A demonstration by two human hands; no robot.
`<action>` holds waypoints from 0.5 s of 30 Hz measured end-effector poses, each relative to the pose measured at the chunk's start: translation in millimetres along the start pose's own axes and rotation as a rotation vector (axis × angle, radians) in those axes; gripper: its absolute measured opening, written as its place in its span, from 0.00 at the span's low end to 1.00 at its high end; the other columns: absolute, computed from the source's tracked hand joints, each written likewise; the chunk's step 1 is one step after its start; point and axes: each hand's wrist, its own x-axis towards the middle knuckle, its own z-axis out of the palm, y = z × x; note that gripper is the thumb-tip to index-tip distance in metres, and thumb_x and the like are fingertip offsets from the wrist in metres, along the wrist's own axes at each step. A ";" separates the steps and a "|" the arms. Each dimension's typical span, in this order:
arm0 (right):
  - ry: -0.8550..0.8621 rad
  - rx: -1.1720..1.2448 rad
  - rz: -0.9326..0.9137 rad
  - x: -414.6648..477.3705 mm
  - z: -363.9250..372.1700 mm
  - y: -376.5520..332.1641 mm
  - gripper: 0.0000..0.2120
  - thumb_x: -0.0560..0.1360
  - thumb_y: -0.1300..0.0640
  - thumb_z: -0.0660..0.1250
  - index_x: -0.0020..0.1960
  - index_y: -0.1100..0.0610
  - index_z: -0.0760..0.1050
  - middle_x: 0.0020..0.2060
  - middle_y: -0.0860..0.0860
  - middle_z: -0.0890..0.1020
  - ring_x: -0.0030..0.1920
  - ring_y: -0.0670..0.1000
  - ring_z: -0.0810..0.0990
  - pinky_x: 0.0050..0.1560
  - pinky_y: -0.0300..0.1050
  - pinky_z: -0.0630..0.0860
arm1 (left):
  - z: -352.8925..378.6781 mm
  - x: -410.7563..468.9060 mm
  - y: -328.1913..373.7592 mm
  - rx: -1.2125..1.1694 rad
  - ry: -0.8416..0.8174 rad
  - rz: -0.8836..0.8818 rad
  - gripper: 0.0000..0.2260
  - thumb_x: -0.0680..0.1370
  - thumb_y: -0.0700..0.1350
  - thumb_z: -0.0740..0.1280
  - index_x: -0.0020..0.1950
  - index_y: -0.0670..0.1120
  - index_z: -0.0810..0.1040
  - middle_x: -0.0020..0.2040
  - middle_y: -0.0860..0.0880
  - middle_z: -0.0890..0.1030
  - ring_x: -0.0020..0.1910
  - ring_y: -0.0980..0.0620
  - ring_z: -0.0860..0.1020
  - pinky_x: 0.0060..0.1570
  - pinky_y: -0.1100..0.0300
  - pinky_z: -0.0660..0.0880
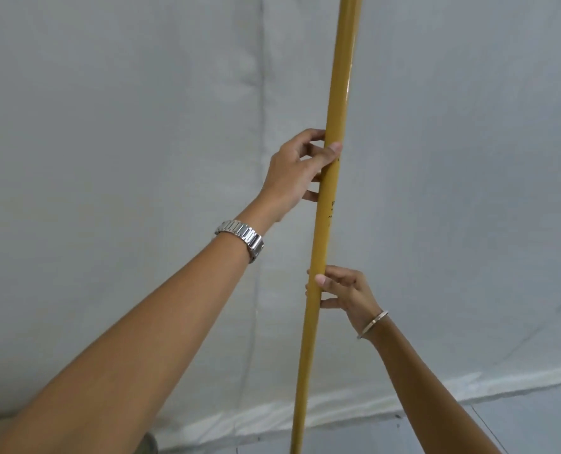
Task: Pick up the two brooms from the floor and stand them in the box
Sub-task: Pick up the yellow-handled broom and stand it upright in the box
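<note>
- Floor (541, 430): grey, visible only at bottom edge, lower right.
- White sheet (141, 158): hem rests along floor.
- Small dark specks on floor near hem.

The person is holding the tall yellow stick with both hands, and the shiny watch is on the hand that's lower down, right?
Not quite. Both hands do hold the yellow stick, but the shiny watch is on the wrist of the left hand, the one that is higher up. The lower right hand wears a thin bangle instead. The head view shows this.
</note>
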 end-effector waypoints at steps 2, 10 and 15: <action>-0.027 0.032 -0.025 7.8 31.4 -8.1 0.11 0.65 0.56 0.72 0.46 0.59 0.82 0.39 0.57 0.82 0.42 0.56 0.83 0.36 0.48 0.81 | -28.7 -8.4 20.9 0.004 0.027 -0.009 0.11 0.74 0.49 0.69 0.55 0.49 0.77 0.40 0.51 0.78 0.35 0.54 0.82 0.29 0.57 0.79; -0.167 0.110 -0.052 35.5 193.8 -31.9 0.16 0.58 0.52 0.75 0.43 0.58 0.83 0.38 0.58 0.84 0.44 0.60 0.83 0.35 0.48 0.81 | -173.6 -65.2 80.8 0.104 0.191 -0.008 0.12 0.74 0.45 0.70 0.56 0.46 0.77 0.45 0.48 0.79 0.44 0.47 0.84 0.31 0.54 0.80; -0.220 0.117 -0.062 45.8 317.7 -41.5 0.09 0.66 0.62 0.73 0.46 0.63 0.81 0.43 0.63 0.82 0.45 0.60 0.82 0.34 0.47 0.82 | -283.7 -107.5 107.7 0.141 0.296 0.023 0.11 0.75 0.45 0.68 0.56 0.46 0.76 0.45 0.49 0.78 0.43 0.50 0.83 0.30 0.57 0.79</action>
